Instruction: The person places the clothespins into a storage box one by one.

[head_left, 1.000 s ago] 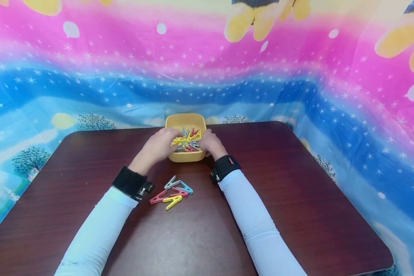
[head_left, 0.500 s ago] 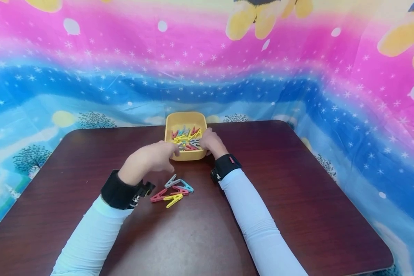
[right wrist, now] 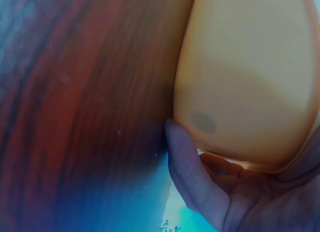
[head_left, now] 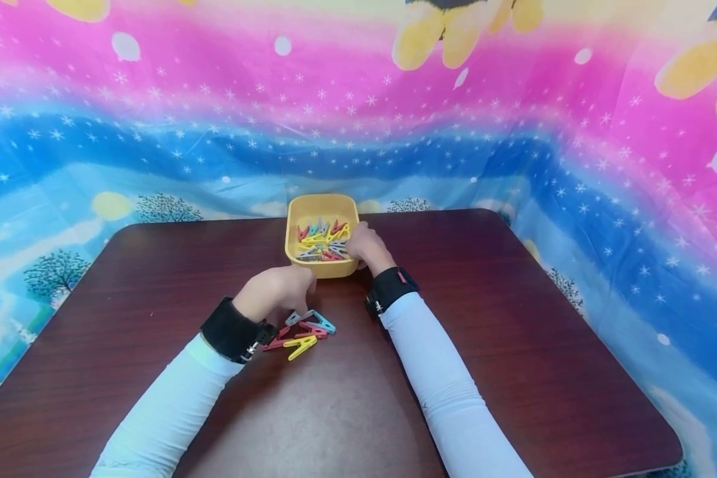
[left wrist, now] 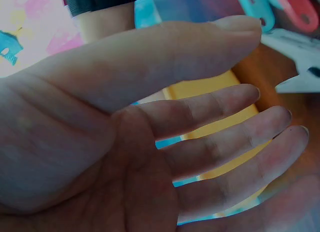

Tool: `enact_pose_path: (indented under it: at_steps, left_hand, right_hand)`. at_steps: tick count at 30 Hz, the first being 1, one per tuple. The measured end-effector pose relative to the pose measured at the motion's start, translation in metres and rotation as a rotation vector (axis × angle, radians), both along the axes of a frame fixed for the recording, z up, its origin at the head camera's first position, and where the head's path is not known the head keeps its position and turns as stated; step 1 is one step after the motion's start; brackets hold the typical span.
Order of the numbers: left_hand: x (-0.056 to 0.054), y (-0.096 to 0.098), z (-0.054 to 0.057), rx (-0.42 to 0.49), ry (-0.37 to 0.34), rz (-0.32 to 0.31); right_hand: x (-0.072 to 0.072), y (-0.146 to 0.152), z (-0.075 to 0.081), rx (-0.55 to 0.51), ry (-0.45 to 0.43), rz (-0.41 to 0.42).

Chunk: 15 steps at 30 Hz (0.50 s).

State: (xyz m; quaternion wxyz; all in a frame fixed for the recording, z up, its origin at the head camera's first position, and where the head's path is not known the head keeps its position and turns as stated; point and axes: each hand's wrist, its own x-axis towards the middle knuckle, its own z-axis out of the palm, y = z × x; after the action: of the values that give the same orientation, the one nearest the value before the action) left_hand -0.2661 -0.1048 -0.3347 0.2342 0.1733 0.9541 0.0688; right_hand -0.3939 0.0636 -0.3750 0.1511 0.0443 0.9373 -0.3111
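Observation:
On the table lies a small group of clothespins: a grey one [left wrist: 300, 54], a blue one [head_left: 325, 324], a yellow one [head_left: 301, 344] and two red ones, one of them [head_left: 313, 330] between the blue and yellow. My left hand [head_left: 282, 290] is over the group, its thumb and fingers parted around the space beside the grey clothespin. In the left wrist view its palm holds nothing. A yellow plastic bin [head_left: 322, 270] stands behind, with several mixed clothespins [head_left: 324, 240] inside. My right hand [head_left: 367, 245] grips the bin's right side, thumb low on the outer wall and fingers over the rim.
The dark wooden table [head_left: 514, 372] has rounded corners. A patterned cloth backdrop [head_left: 358, 153] hangs behind it and along its sides, close to the bin's back.
My left hand has come out of the bin and moved toward me and down to the loose clothespins. The right hand stays on the bin.

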Motion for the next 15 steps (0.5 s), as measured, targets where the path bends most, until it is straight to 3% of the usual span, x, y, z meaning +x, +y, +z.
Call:
enact_pose_path:
  at_steps: [9, 15]
  left_hand:
    - [-0.0001, 0.0056, -0.0068, 0.031, -0.099, 0.111]
    - [-0.0019, 0.0079, -0.0079, -0.033, -0.06, 0.1]
  right_hand:
    - [0.0024, -0.0003, 0.0011, 0.023, 0.0, 0.003]
    - [0.0012, -0.0005, 0.0037, 0.026, -0.026, 0.0]
